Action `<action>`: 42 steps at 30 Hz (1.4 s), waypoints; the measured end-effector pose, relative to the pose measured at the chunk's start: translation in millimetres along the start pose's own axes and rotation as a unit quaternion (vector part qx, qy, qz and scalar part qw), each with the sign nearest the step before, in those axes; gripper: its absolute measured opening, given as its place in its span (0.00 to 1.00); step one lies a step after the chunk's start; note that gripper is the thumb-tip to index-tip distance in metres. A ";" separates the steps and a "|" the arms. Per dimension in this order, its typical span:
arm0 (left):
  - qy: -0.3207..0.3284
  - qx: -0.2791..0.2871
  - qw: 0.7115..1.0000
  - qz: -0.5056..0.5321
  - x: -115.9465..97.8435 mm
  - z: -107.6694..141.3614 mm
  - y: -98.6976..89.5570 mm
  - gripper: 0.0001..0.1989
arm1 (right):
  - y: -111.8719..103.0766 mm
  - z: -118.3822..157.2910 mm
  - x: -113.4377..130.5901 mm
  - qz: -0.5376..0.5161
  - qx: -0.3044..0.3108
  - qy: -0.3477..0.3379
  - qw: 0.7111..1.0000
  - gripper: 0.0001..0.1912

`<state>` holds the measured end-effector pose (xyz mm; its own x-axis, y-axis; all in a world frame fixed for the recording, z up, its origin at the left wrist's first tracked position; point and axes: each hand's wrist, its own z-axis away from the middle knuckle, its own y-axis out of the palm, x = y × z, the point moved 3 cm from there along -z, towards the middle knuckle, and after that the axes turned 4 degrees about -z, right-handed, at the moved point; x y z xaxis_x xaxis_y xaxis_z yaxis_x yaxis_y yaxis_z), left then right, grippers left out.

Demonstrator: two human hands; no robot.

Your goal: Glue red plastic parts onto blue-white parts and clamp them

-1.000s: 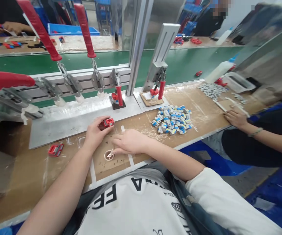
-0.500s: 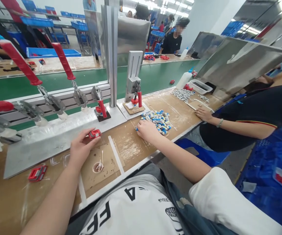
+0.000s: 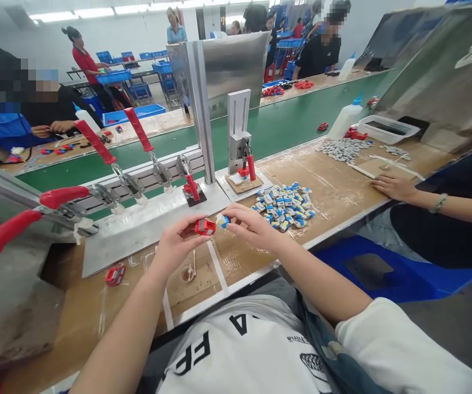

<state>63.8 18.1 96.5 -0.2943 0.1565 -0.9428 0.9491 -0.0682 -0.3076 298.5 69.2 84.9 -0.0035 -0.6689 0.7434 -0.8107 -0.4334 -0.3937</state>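
A dish [image 3: 187, 274] lies nearest, with a swab [image 3: 194, 264] at its right edge. A loose red piece [image 3: 115, 274] sits farther left on the bench [image 3: 236, 268]. Beyond the dish, the left hand [image 3: 175, 239] grips a red part [image 3: 205, 226] between thumb and fingers; just right of it, the right hand [image 3: 252, 225] pinches a blue-and-white block [image 3: 221, 221]. A pile [image 3: 285, 206] of similar blocks lies right, beyond the right hand. Farther off stand red-handled clamps [image 3: 137, 129], left, then a green belt [image 3: 293, 122]

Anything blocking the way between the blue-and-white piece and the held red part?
Nothing visible: the right hand holds the blue-and-white piece close beside the red part in the left hand.
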 end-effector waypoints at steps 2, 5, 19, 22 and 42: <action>0.002 0.012 1.000 -0.002 -4.8 -0.1 5.5 0.28 | 2.1 2.3 1.6 -0.019 -0.012 0.004 1.000 0.18; -0.006 0.010 1.000 0.021 -9.5 1.1 14.1 0.31 | 4.0 8.2 -3.7 -0.092 -0.032 0.028 0.995 0.19; -0.058 -0.065 0.991 0.099 -15.5 9.3 33.1 0.30 | 5.9 19.8 16.3 -0.038 -0.056 -0.029 0.997 0.18; -0.057 -0.073 0.992 0.082 -15.7 7.2 32.1 0.29 | 2.9 19.9 20.2 0.100 -0.046 -0.056 0.992 0.17; 0.009 0.044 0.997 0.065 -29.1 -72.8 87.2 0.32 | -18.8 24.4 -28.2 0.046 -0.155 0.082 0.983 0.20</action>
<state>163.3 79.4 106.5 -0.1664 0.1591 -0.9731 0.9653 -0.1751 -0.1937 328.1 81.5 58.1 -0.1589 -0.5787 0.7999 -0.9420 -0.1538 -0.2983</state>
